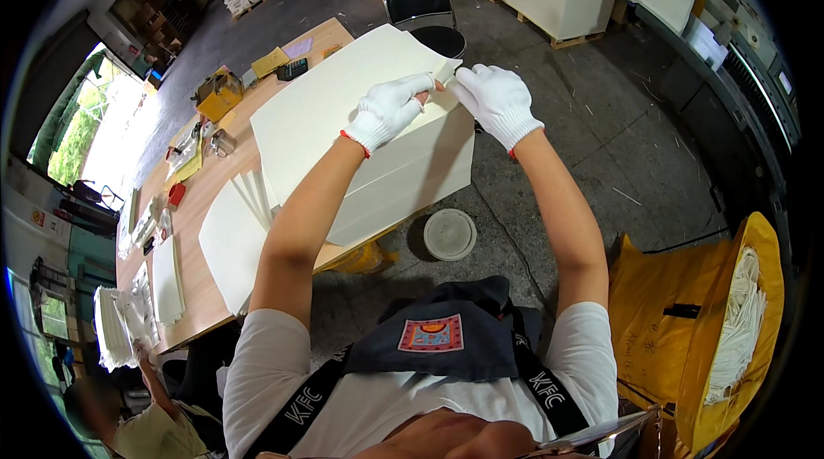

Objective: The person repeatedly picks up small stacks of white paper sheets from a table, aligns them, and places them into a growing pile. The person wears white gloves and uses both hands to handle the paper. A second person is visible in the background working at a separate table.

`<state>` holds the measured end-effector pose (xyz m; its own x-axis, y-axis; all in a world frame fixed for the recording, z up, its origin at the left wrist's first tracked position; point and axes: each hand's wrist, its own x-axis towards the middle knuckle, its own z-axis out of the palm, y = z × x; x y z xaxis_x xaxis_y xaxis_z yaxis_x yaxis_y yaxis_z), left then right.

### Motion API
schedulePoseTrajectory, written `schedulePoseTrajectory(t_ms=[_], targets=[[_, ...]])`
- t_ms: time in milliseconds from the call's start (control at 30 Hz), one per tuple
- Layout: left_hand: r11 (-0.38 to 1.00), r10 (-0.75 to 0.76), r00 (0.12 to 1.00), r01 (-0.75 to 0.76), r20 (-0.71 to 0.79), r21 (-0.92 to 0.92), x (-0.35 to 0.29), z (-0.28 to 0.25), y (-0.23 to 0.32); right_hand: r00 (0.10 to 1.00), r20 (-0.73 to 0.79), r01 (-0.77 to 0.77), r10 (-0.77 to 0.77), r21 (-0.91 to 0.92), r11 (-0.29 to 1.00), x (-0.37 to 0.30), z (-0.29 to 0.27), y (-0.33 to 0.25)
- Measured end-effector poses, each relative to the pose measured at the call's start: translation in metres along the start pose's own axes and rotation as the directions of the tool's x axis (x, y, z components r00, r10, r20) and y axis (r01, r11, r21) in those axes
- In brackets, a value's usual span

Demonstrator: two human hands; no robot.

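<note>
A tall stack of large white paper sheets stands on the table, its upper sheets bowed up toward the far right corner. My left hand, in a white glove with bare fingertips, rests over the stack near that corner, its fingers closed on the lifted sheet edges. Across from it, my gloved right hand bends its fingers around the same corner and pinches the edges. How many sheets each hand holds cannot be made out. Left of the stack lies a fanned pile of white sheets.
The wooden table also bears a yellow box, a calculator and a metal mug. A black chair stands beyond, a round bucket below, a yellow sack at right. Another person sits lower left.
</note>
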<state>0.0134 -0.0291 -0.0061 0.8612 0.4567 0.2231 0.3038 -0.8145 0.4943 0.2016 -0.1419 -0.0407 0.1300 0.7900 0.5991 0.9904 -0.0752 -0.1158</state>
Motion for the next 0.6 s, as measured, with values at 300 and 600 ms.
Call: schedulePoseTrajectory(t_ms=[300,600], targets=[[0.999,0.014,1.0,-0.014,-0.009,0.031,0.0,0.001,-0.007,0.805,0.296,-0.565,0.514,0.648,0.511,-0.003,0.025,-0.013],[0.997,-0.079,0.997,0.078,0.028,0.018,-0.001,-0.001,0.0,0.793,0.304,-0.578,0.528,0.65,0.493,-0.006,0.025,-0.015]])
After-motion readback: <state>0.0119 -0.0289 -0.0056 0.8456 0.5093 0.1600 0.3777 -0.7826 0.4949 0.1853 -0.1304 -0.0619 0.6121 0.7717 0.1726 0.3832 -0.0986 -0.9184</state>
